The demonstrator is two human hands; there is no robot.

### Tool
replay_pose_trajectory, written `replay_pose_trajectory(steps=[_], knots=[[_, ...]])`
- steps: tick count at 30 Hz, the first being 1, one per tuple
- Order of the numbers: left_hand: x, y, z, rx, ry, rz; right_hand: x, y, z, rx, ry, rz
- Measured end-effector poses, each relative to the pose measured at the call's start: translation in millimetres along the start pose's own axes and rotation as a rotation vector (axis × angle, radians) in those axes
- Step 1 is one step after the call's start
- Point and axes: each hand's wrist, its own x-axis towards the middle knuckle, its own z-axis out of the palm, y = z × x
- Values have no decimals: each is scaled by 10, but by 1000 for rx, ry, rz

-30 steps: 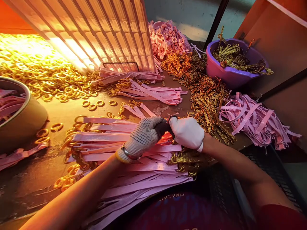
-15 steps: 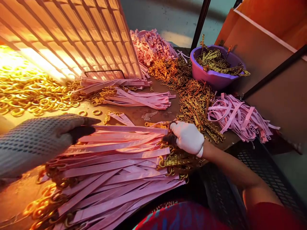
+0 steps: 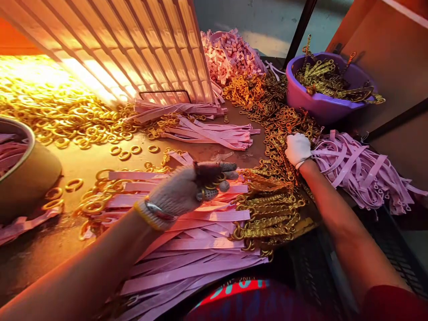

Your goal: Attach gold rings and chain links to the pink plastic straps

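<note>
My left hand (image 3: 190,185), in a pale knit glove with dark worn fingers, is over a row of pink straps (image 3: 200,243). Its fingers are curled, and brass-coloured rings (image 3: 219,179) show between thumb and fingers. The straps have gold rings (image 3: 94,205) at their left ends and short gold chains (image 3: 267,229) at their right ends. My right hand (image 3: 298,149), in a white glove, reaches onto a heap of short gold chains (image 3: 276,145). Its fingers point down and away, hidden from view.
A purple basin (image 3: 317,98) of chains stands at the back right, with a tangle of pink straps (image 3: 357,171) in front. Gold rings (image 3: 83,127) are heaped under a ribbed panel (image 3: 143,49). A round tin (image 3: 43,174) is at left. Pink pieces (image 3: 230,55) are piled behind.
My right hand has left the strap end and moved up and right to the chain heap. My left hand has moved right over the straps. The view has shifted left, showing the tin.
</note>
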Motion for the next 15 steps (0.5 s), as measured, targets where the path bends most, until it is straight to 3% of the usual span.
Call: replay_pose_trajectory(steps=[6, 9, 12, 15], knots=[[-58, -170, -34, 159, 60, 126, 95, 133, -16, 131, -36, 39], [-107, -205, 10, 302, 92, 199, 18, 80, -111, 357, 66, 34], [-146, -233, 82, 328, 88, 222, -254, -146, -312, 698, 155, -117], [-175, -267, 150, 273, 83, 236, -643, -457, -583, 1078, 11, -427]])
